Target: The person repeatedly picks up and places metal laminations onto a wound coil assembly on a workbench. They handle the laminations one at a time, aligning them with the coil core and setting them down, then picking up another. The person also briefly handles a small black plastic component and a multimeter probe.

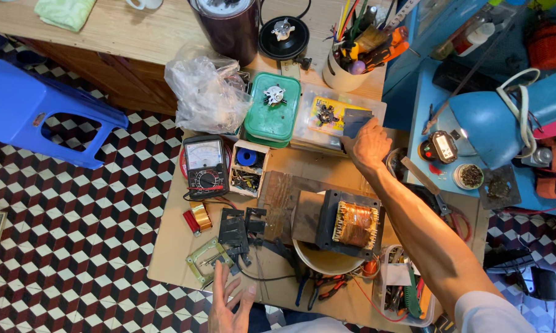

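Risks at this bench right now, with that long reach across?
1. The right hand holds a dark flat piece over the clear plastic box; the forearm passes close above the transformer, which sits on a bowl and might get knocked.
2. The left hand hovers open by the loose black laminations near the table edge; they may slide off.

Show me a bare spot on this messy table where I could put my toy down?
Bare cardboard shows left of the stacked black plates, below the multimeter, near the left hand. More lies between the transformer and the right hand. The tool tray corner is crowded.
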